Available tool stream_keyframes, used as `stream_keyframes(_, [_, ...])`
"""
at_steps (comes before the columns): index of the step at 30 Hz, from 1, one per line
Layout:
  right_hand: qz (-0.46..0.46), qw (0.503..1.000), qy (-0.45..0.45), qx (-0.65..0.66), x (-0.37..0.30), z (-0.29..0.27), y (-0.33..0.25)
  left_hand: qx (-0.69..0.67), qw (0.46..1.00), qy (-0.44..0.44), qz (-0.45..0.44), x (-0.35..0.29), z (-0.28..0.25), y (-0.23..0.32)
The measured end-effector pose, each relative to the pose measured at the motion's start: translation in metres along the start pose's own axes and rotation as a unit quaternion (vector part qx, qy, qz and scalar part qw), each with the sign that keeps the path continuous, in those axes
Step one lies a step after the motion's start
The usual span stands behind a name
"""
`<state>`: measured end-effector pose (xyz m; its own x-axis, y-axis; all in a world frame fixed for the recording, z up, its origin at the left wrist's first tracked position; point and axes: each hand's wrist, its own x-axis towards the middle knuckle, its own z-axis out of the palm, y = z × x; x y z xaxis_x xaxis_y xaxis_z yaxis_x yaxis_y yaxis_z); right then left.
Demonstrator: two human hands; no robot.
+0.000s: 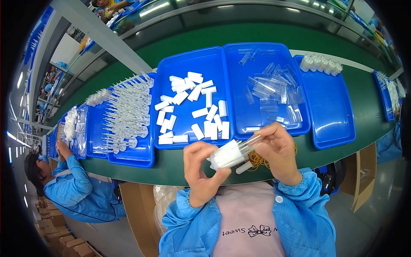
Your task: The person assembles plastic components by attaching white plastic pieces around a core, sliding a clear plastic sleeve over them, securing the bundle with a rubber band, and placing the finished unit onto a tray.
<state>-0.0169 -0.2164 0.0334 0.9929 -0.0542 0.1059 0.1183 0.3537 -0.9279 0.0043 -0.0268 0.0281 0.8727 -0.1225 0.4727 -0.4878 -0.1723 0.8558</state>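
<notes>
Above the table's near edge, my left hand [203,169] is wrapped round a bundle of white cylinders [227,155] that appear to sit in clear sleeves. My right hand [278,152] closes on clear plastic tubes [250,144] at the bundle's right end. Exactly how the tubes and cylinders meet is hard to make out. Beneath my hands lies a heap of yellow rubber bands [258,161], with a single white cylinder [243,167] beside it. Beyond, one blue tray [188,124] holds loose white cylinders [199,112], and another blue tray [239,115] holds loose clear tubes [280,92].
Banded bundles [320,64] stand at the far end of the right blue tray [332,115]. Leftward, a tray carries many upright clear pieces with thin stems [128,113]. A co-worker [77,184] works at far left. Cardboard boxes [139,210] stand below the green table [171,171].
</notes>
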Motion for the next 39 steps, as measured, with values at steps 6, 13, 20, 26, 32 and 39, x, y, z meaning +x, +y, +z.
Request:
stream_keyframes(6, [0.009, 0.999, 0.028, -0.013, 0.006, -0.008, -0.001, -0.346, 0.908, -0.022, -0.234, -0.012, 0.003, -0.014])
stream_keyframes(13, [-0.074, 0.980, -0.004, -0.182, 0.008, -0.026, -0.005, -0.352, 0.904, -0.023, -0.241, -0.014, -0.005, -0.018])
stream_keyframes(20, [-0.117, 0.964, 0.002, -0.240, 0.005, -0.014, -0.006, -0.299, 0.928, -0.038, -0.219, -0.019, 0.000, -0.018])
stream_keyframes(26, [-0.138, 0.956, -0.010, -0.260, -0.002, -0.009, -0.006, -0.335, 0.918, -0.042, -0.209, -0.019, 0.003, -0.012])
stream_keyframes(32, [-0.148, 0.946, -0.004, -0.289, -0.004, -0.005, -0.007, -0.356, 0.906, -0.059, -0.220, -0.018, 0.003, -0.012])
stream_keyframes(39, [-0.193, 0.915, -0.010, -0.355, 0.000, -0.001, -0.008, -0.333, 0.909, -0.068, -0.239, -0.016, 0.001, -0.014])
